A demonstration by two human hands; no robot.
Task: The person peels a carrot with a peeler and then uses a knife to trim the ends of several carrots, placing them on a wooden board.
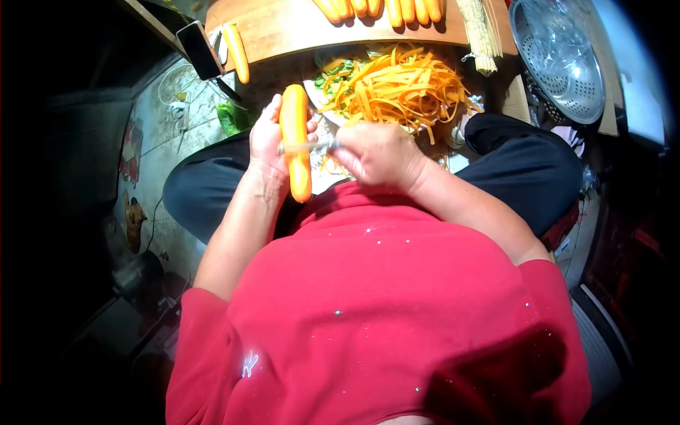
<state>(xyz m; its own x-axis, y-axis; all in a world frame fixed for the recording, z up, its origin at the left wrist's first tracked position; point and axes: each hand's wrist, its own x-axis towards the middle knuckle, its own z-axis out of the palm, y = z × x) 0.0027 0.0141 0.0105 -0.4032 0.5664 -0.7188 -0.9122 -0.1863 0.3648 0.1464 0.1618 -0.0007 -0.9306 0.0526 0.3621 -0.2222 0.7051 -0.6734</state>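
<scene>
My left hand (265, 139) is closed around a long orange carrot (295, 117), which it holds nearly upright in view above my lap. In my right hand (382, 153), a peeler (324, 144) is gripped by its handle, slightly blurred. Its blade lies across the lower half of the carrot, seemingly touching it. Just beyond both hands, a big heap of orange carrot peelings (400, 85) fills a pale bowl or basin, with some green scraps (338, 76) at its left side. The container is mostly hidden by the peelings.
Several carrots (407, 10) lie along a wooden table (283, 32); another carrot (236, 53) lies at its left corner beside a phone (199, 51) on a holder. A bundle of thin straw-like stalks (481, 35) hangs over the edge. A metal colander (581, 92) stands right.
</scene>
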